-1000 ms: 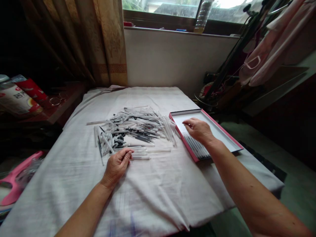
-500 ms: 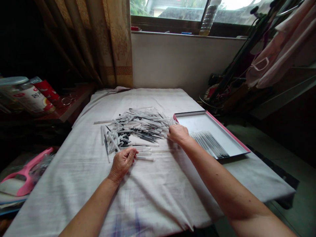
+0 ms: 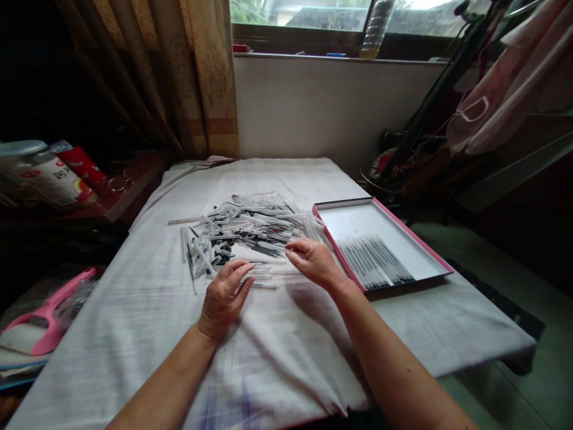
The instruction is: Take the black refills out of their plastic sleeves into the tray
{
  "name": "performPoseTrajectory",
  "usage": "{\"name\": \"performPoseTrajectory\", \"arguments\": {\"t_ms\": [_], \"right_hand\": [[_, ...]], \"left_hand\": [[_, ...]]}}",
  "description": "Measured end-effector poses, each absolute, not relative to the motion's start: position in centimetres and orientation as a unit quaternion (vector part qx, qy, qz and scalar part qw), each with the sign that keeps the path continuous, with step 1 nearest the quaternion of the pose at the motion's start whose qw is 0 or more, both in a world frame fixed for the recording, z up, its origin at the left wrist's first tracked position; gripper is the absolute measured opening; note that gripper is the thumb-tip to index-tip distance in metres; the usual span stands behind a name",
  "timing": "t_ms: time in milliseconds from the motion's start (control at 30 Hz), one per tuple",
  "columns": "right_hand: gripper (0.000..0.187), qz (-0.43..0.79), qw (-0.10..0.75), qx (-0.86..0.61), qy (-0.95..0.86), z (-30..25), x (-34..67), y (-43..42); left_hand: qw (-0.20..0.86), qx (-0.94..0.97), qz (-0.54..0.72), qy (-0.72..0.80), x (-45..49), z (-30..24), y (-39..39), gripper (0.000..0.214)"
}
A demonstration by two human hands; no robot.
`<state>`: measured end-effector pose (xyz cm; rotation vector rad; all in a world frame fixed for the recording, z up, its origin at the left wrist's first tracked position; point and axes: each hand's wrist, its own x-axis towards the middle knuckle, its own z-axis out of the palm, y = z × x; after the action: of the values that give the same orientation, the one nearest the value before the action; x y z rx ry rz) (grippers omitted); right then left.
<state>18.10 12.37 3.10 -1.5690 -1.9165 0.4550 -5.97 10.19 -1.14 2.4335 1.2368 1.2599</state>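
Observation:
My left hand (image 3: 226, 297) rests on the cloth at the near edge of a heap of pen parts (image 3: 250, 218). Its fingers are bent, with a gap between them and the thumb. Clear pen barrels (image 3: 266, 286) lie beside and beyond its fingertips. My right hand (image 3: 316, 263) hovers at the heap's right side, thumb and fingers a little parted. Its fingertips are close to the ends of thin dark refills (image 3: 262, 246); whether they touch is unclear. Clear barrels (image 3: 312, 227) lie side by side behind it.
Right of my right hand, a shallow box lid (image 3: 414, 239) with a pink rim holds a row of assembled-looking pens (image 3: 373, 260). A white cloth (image 3: 286, 358) covers the table. Pink-handled scissors (image 3: 54, 313) and a jar (image 3: 49, 179) are at the left.
My right hand has drawn back from the clear barrels, toward the left and nearer me, to the refills. My left hand's fingers have loosened and spread from the thumb.

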Motion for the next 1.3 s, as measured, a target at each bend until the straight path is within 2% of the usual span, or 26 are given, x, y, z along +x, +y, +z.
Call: {"name": "performPoseTrajectory", "arguments": {"t_ms": [167,267,367,467,567,633,733,900,1033,1167,1233,1300], "right_hand": [[0.011,0.241,0.334,-0.485,-0.772,3.1,15.0,11.3],[0.009,0.307,0.351,-0.457,-0.758,3.3,14.8,11.4],[0.023,0.364,0.361,-0.450,-0.731,3.5,15.9,12.2],[0.029,0.277,0.343,-0.536,-0.720,3.4,17.5,13.4],[0.021,0.098,0.231,-0.658,-0.710,2.8,18.5,14.2],[0.022,0.029,0.144,-0.699,-0.700,2.3,18.7,14.5],[0.025,-0.007,0.075,-0.715,-0.695,1.8,18.5,14.7],[0.027,-0.015,0.073,-0.714,-0.696,1.7,18.5,14.7],[0.024,0.028,0.151,-0.718,-0.679,1.6,19.4,14.5],[0.017,0.151,0.372,-0.675,-0.619,1.0,20.4,14.6],[0.021,0.261,0.491,-0.617,-0.557,1.0,20.8,14.7],[0.028,0.353,0.568,-0.562,-0.487,1.4,20.9,14.7]], "left_hand": [[-0.045,0.830,0.383,0.403,-5.7,-1.0,10.0,0.031],[-0.042,0.837,0.348,0.420,-5.8,-1.2,10.2,0.027],[-0.029,0.838,0.335,0.430,-5.9,-1.5,10.4,0.028],[-0.021,0.829,0.346,0.439,-6.1,-1.8,10.5,0.031],[-0.001,0.819,0.355,0.451,-6.2,-2.1,10.6,0.031],[0.005,0.818,0.357,0.452,-6.3,-2.2,10.7,0.031],[0.010,0.815,0.363,0.452,-6.3,-2.2,10.7,0.030],[0.049,0.803,0.355,0.477,-6.2,-1.9,10.5,0.033],[0.067,0.797,0.365,0.478,-6.2,-1.8,10.5,0.030],[0.065,0.791,0.377,0.478,-6.3,-1.7,10.7,0.026],[0.064,0.787,0.383,0.479,-6.4,-1.7,10.8,0.026],[0.064,0.784,0.385,0.482,-6.5,-1.7,10.9,0.026]]}}
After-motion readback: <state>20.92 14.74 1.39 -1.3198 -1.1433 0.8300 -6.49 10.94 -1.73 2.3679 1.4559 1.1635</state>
